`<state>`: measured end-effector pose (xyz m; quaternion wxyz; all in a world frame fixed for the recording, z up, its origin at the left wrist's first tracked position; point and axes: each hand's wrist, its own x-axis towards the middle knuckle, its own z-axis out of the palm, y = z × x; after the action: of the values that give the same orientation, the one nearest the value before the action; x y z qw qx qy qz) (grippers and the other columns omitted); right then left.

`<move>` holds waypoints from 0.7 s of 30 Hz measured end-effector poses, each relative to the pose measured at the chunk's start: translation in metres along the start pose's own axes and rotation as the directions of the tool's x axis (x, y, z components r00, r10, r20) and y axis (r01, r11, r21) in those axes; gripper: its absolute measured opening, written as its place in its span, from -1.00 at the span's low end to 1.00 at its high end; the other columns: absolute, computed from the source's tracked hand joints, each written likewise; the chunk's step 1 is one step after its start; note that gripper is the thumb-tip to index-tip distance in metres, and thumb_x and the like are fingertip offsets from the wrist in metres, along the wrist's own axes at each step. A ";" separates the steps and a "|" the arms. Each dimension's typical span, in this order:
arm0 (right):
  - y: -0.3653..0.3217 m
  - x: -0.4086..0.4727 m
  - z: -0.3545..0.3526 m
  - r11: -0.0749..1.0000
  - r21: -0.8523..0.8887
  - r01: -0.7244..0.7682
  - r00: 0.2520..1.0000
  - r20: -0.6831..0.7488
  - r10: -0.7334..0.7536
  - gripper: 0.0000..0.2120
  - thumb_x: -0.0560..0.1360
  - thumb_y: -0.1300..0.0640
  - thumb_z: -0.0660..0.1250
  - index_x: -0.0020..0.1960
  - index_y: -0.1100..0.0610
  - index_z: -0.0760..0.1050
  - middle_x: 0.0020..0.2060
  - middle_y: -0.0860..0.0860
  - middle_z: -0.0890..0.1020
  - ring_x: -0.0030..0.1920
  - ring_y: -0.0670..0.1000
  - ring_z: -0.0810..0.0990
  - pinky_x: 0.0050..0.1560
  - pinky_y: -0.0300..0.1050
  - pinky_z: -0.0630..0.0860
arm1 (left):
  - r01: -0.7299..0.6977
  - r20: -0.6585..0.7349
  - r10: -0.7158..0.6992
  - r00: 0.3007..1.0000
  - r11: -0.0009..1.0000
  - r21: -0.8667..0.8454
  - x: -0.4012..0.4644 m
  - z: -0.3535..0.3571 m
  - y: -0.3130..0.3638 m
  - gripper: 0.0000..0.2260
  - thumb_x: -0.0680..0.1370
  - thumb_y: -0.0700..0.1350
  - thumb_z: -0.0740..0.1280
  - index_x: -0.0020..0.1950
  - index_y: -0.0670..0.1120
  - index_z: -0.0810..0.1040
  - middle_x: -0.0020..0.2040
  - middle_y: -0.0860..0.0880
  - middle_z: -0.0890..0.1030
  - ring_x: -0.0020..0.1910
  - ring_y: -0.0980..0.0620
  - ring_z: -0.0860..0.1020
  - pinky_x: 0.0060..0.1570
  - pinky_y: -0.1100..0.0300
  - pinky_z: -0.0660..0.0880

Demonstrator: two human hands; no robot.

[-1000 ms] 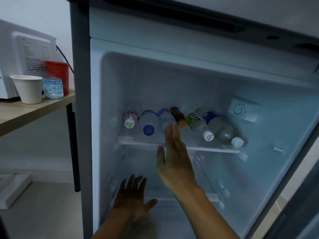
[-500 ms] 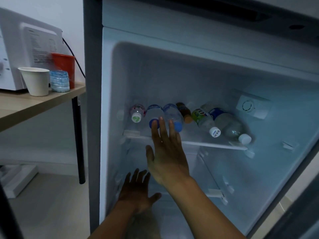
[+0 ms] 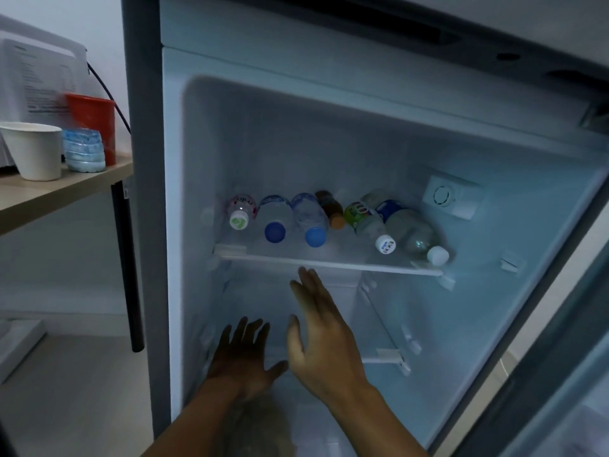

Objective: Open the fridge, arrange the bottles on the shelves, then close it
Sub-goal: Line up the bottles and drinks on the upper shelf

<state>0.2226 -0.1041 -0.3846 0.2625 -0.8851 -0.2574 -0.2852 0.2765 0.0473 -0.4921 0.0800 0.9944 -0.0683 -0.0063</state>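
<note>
White plastic lines the open fridge (image 3: 329, 153), smooth-walled with moulded side rails, lit pale blue. One clear flat shelf (image 3: 329, 262) with a white front trim spans the interior. Seven bottles lie on their sides on it in a row, caps toward the door: a pink-labelled bottle (image 3: 242, 209) with a white-green cap at far left, touching a clear bottle (image 3: 274, 212) with a blue cap, then a ribbed clear bottle (image 3: 309, 214) with a blue cap, a small dark bottle (image 3: 329, 207) with an orange cap set further back, a green-labelled bottle (image 3: 364, 219) with a white cap, a blue-labelled bottle (image 3: 390, 206) behind it, and a large clear bottle (image 3: 417, 237) with a white cap at far right, angled. Right hand (image 3: 318, 338): grip released, fingers straight and together, palm turned left, fingertips (image 3: 304, 275) just below the shelf trim, holding nothing. Left hand (image 3: 244, 354): grip released, fingers spread, palm down, in shadow below the shelf, holding nothing; contact with any surface cannot be told. Left of the fridge, a wooden table (image 3: 66, 189) with a black leg carries a white paper cup (image 3: 33, 150), a crushed clear bottle (image 3: 84, 150), an orange-red cup (image 3: 92, 117) and a white appliance (image 3: 36, 74).
</note>
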 end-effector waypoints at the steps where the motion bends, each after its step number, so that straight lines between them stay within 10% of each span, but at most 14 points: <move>1: 0.009 -0.009 0.004 1.000 -0.008 -0.030 0.999 0.011 0.030 -0.50 0.54 0.15 0.23 0.48 0.12 0.33 0.53 0.00 0.30 0.55 -0.07 0.17 0.50 -0.14 0.24 | 0.004 -0.001 -0.004 1.000 1.000 -0.002 0.000 0.000 0.000 0.26 0.01 0.60 -0.51 0.61 0.01 -0.16 0.62 0.02 -0.12 0.58 -0.06 -0.23 0.52 -0.10 -0.24; 7: 0.055 -0.053 0.016 0.914 -0.225 -0.338 0.897 0.216 0.385 -0.55 0.55 0.02 0.15 0.42 0.07 0.37 0.19 0.09 0.60 0.22 0.12 0.55 0.17 -0.01 0.53 | 0.021 0.011 -0.021 1.000 1.000 0.000 -0.003 -0.002 -0.001 -0.13 0.47 0.46 0.00 0.61 0.00 -0.15 0.62 0.03 -0.13 0.58 -0.05 -0.23 0.51 -0.08 -0.27; 21: 0.088 -0.092 0.033 0.889 -0.254 -0.382 0.808 0.375 0.454 -0.42 0.62 0.01 0.11 0.59 0.00 0.03 0.60 -0.07 0.06 0.59 -0.03 -0.05 0.56 -0.11 0.07 | -0.001 0.018 -0.001 1.000 0.996 0.095 -0.003 -0.002 -0.001 -0.10 0.47 0.39 0.18 0.60 -0.01 -0.18 0.62 0.01 -0.14 0.58 -0.08 -0.23 0.52 -0.12 -0.23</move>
<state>0.2231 -0.1763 -0.4950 0.1819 -0.9790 -0.0817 -0.0413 0.2734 0.0495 -0.4901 0.0322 0.9970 -0.0694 -0.0119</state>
